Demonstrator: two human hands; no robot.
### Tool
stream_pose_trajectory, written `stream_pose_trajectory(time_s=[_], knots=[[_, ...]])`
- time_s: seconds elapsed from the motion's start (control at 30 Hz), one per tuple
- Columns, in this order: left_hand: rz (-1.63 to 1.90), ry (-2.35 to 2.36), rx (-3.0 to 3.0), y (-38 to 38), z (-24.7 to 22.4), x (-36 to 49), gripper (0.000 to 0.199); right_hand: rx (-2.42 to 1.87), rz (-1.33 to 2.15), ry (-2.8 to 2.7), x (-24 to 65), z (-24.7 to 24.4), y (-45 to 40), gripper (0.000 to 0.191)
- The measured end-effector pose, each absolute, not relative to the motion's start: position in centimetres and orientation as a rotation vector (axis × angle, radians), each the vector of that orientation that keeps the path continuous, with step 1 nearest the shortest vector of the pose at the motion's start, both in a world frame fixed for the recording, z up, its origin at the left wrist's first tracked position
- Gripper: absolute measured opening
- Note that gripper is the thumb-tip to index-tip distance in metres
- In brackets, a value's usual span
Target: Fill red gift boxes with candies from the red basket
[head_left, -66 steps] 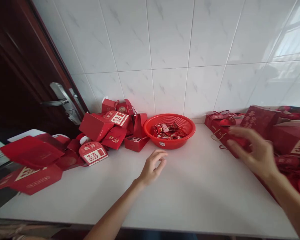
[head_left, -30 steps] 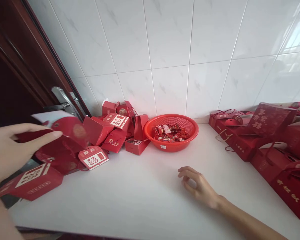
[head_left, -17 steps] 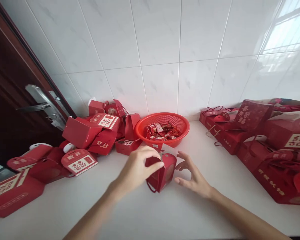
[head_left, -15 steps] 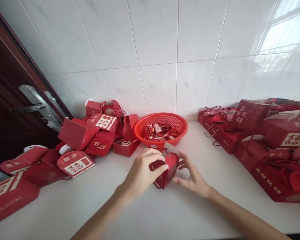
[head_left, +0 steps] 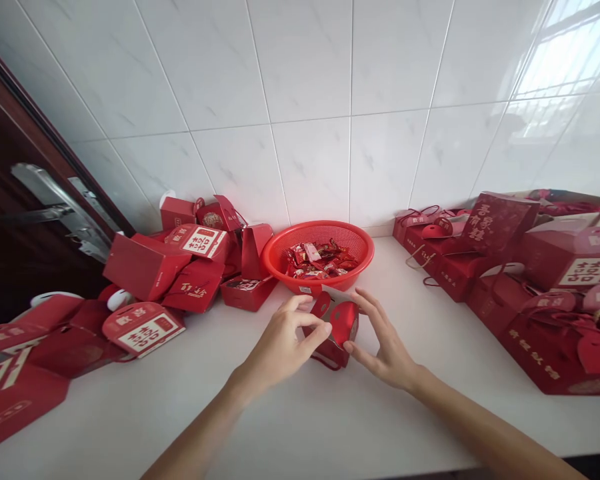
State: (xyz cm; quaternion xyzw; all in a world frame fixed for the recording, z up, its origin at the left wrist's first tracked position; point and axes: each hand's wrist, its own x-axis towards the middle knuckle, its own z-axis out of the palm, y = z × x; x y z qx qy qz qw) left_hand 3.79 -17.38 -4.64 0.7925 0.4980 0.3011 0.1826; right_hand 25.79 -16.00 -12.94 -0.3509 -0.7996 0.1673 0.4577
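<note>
Between my hands a small red gift box (head_left: pixel 336 353) stands on the white counter, its top flaps up and partly open. My left hand (head_left: pixel 283 340) grips its left side, thumb on the near edge and fingers behind. On the right side, my right hand (head_left: pixel 385 340) has its thumb on the near edge and its fingers at the back flap. A dark red cord loop hangs at the front of the box. Just behind it sits a red plastic basket (head_left: pixel 267 260) with wrapped candies (head_left: pixel 325 261) in it.
Several red gift boxes (head_left: pixel 145 267) lie heaped at the left, near a dark door (head_left: pixel 10 153) with a metal handle. More red boxes (head_left: pixel 500 313) stand in a row at the right. A white tiled wall (head_left: pixel 310 160) closes off the back of the counter (head_left: pixel 280 427).
My right hand has closed in from beside the box onto its right edge and back flap. The box has turned a little and its top opening shows more. The view has shifted slightly.
</note>
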Motion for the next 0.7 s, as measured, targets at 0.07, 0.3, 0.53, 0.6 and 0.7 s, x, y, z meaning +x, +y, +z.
stream_pose_trajectory(time_s=[0.07,0.3,0.53,0.6,0.7], knots=[[0.750,1.395,2.242,-17.5,-4.5,4.0,0.030,-0.870,0.353,-2.029,25.7,-12.7,-16.1,0.061],[0.679,1.373,2.298,-17.7,-5.0,4.4,0.037,-1.020,0.189,-2.089,25.1,-11.3,-16.3,0.044],[0.748,1.430,2.217,-18.0,-6.2,3.6,0.077,-1.104,0.228,-2.092,24.3,-10.3,-16.2,0.041],[0.769,1.443,2.151,-18.1,-6.5,3.4,0.086,-1.148,0.273,-2.072,24.2,-10.1,-16.2,0.039],[0.807,1.406,2.100,-18.3,-6.9,3.1,0.090,-1.172,0.335,-2.041,24.0,-9.7,-16.3,0.044]])
